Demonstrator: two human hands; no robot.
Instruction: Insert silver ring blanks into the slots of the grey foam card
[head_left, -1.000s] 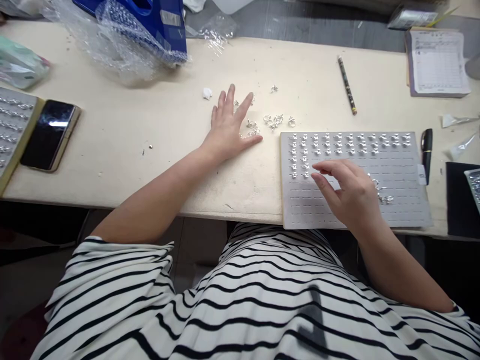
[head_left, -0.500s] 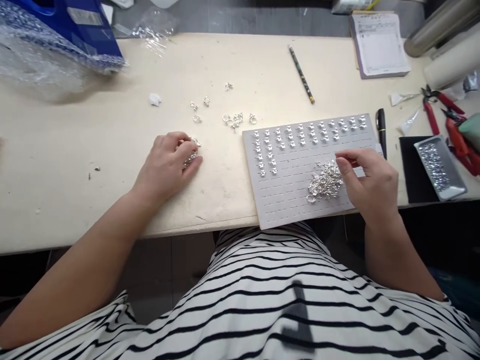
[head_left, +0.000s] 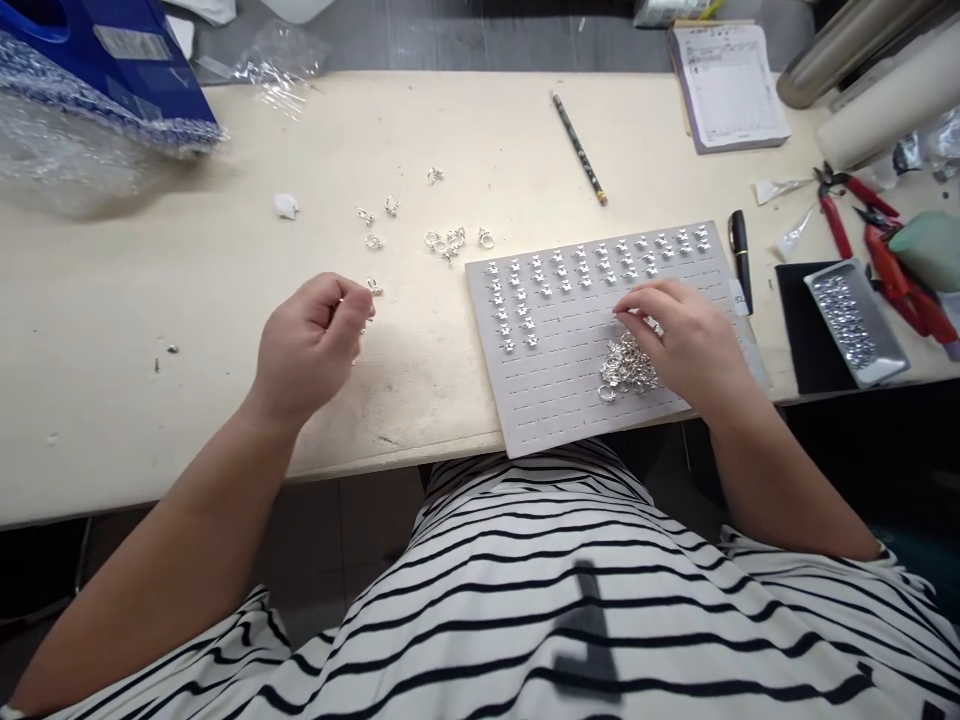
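My left hand (head_left: 306, 345) is closed above the tabletop, fingers curled round silver rings that barely show at the edge of the fist. One loose ring (head_left: 374, 287) lies right by its fingertips, and several more rings (head_left: 448, 241) are scattered farther back. A grey slotted display board (head_left: 559, 420) lies at a slight angle, with rows of star-topped rings (head_left: 580, 254) set along its back and left side. Over the board, my right hand (head_left: 686, 335) is pinched; anything between its fingertips is too small to make out. Partly beneath that hand sits a ring pile (head_left: 628, 365).
A black pen (head_left: 739, 258) lies by the board's right edge, and a pencil (head_left: 578, 148) behind it. Pliers (head_left: 831, 222) and a tray of small silver pieces (head_left: 887, 362) are at right. A notepad (head_left: 731, 85) and blue container (head_left: 142, 75) stand at the back.
My left hand has drawn up and closed into a fist round the rings, leaving one on the table. My right hand has moved left over the board, above the pile. The view has shifted slightly.
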